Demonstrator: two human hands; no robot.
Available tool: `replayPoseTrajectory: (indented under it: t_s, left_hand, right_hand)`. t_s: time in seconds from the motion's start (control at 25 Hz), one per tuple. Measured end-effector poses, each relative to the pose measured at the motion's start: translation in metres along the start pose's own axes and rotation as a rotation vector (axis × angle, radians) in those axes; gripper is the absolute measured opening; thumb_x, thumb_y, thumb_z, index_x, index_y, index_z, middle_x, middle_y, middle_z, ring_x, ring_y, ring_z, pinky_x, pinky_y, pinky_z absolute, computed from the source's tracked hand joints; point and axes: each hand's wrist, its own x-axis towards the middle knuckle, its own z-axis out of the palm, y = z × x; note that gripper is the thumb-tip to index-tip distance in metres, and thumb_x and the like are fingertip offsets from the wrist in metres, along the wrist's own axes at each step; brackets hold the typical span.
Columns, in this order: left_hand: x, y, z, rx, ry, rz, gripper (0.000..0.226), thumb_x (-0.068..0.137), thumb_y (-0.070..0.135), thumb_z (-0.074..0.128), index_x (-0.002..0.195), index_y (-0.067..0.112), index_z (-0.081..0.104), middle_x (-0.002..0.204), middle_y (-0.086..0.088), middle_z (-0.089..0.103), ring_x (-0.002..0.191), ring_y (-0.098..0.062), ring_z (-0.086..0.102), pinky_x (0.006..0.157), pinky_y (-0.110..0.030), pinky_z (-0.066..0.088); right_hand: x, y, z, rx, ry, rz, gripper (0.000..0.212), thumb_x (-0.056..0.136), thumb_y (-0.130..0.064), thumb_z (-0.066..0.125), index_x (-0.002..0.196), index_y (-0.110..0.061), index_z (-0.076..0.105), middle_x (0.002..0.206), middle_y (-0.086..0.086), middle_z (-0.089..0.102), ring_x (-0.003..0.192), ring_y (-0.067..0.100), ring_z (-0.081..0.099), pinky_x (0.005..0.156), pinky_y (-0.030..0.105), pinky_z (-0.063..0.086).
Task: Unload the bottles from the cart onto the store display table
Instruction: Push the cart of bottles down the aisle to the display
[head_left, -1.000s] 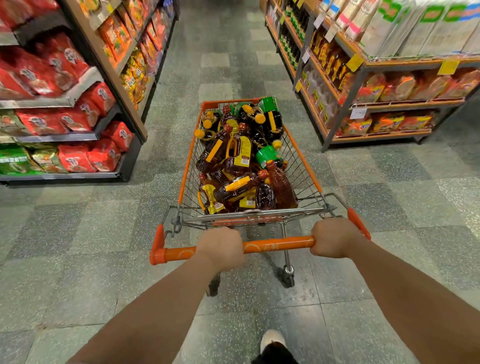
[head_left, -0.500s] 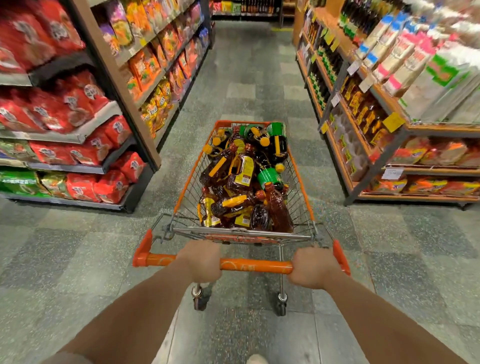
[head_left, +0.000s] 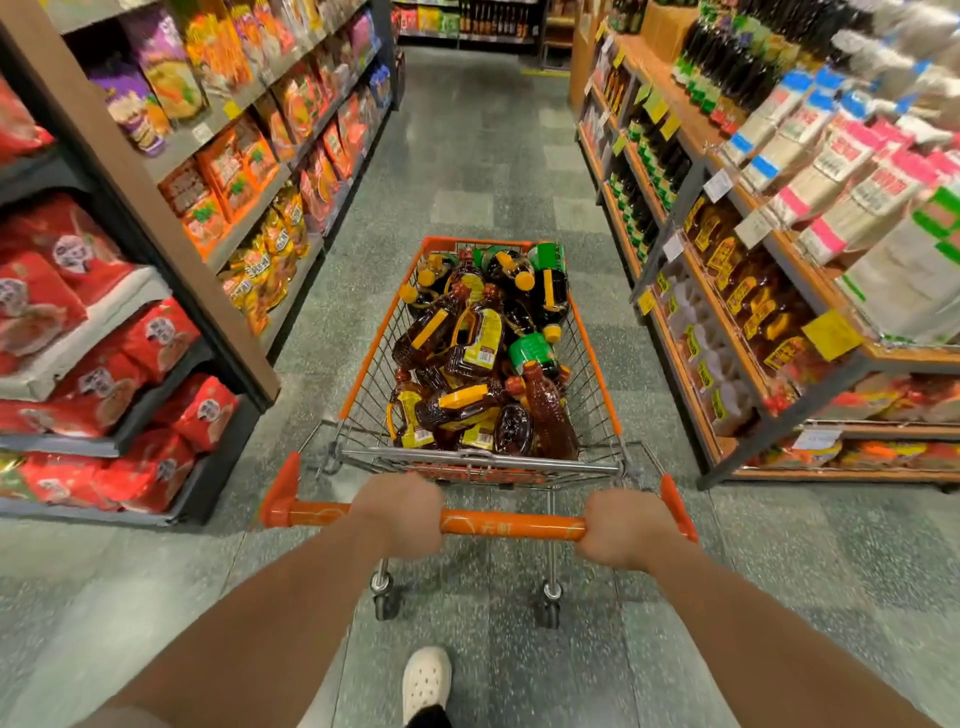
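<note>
We see both hands wrapped around the orange push bar (head_left: 511, 525) of a shopping cart (head_left: 597, 364) that stands in a store aisle. The left hand (head_left: 402, 514) is curled tight around the bar toward its left part, fingers folded under and out of sight. The right hand (head_left: 626, 530) is clenched on the bar near its right end, just beside the orange corner piece. Between the 2 hands a bare stretch of bar shows pale printed characters.

The bottles (head_left: 467, 364) lie heaped in the wire basket of the cart, filling it nearly to the rim. Most are amber-brown with yellow labels and red caps, lying on their sides across each other. At the far end and right side we see darker bottles with green labels and yellow caps. 1 reddish bottle (head_left: 545, 410) leans tilted at the near right corner.

Shelves (head_left: 171, 156) of red and orange snack bags line the left of the aisle, and shelves (head_left: 727, 218) with dark bottles, yellow price tags and pale packets line the right. The floor (head_left: 493, 156) is grey-green tile. A white perforated shoe (head_left: 427, 680) shows below the cart, between the forearms.
</note>
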Motion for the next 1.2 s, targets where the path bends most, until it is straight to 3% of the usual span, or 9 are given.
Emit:
replayPoseTrajectory:
  t_s: [0.24,0.56,0.8,1.0,1.2]
  left_hand:
    - [0.138,-0.074,-0.098,-0.006,-0.009,0.058,0.021,0.078,0.031,0.060,0.061,0.020,0.051,0.064,0.003,0.054,0.056,-0.015,0.052,0.058,-0.029,0.050]
    - [0.327,-0.156,-0.227,0.032,0.029,0.096,0.022,0.077,0.030,0.058,0.060,0.020,0.048,0.063,0.002,0.053,0.057,-0.016,0.052,0.062,-0.031,0.051]
    - [0.502,-0.216,-0.344,0.030,0.059,0.063,0.014,0.075,0.032,0.055,0.070,0.019,0.056,0.065,0.003,0.053,0.064,-0.021,0.057,0.066,-0.033,0.055]
    - [0.631,-0.262,-0.427,0.063,0.072,0.065,0.017,0.074,0.035,0.056,0.077,0.020,0.063,0.071,0.003,0.057,0.070,-0.023,0.059,0.066,-0.031,0.050]
    - [0.769,-0.309,-0.519,0.054,0.068,0.080,0.016,0.078,0.036,0.055,0.075,0.021,0.059,0.067,0.006,0.050,0.067,-0.020,0.054,0.062,-0.029,0.044]
  right_hand:
    - [0.142,0.021,-0.101,-0.021,-0.026,0.025,0.021,0.073,-0.038,0.052,0.077,-0.020,0.063,0.072,-0.006,0.059,0.069,0.016,0.058,0.063,0.028,0.046]
    - [0.335,0.066,-0.230,-0.035,0.000,0.026,0.023,0.077,-0.039,0.051,0.069,-0.018,0.051,0.075,-0.003,0.056,0.077,0.023,0.060,0.065,0.030,0.044]
    - [0.503,0.118,-0.355,-0.004,-0.004,0.012,0.023,0.076,-0.034,0.050,0.061,-0.020,0.039,0.072,-0.002,0.050,0.071,0.022,0.051,0.064,0.029,0.043]
    - [0.631,0.158,-0.445,0.008,-0.012,0.014,0.020,0.073,-0.039,0.051,0.069,-0.019,0.054,0.075,0.000,0.059,0.077,0.024,0.061,0.065,0.029,0.045]
    - [0.768,0.200,-0.539,0.020,-0.020,0.040,0.024,0.073,-0.040,0.052,0.061,-0.020,0.050,0.063,-0.004,0.053,0.063,0.020,0.056,0.058,0.027,0.045]
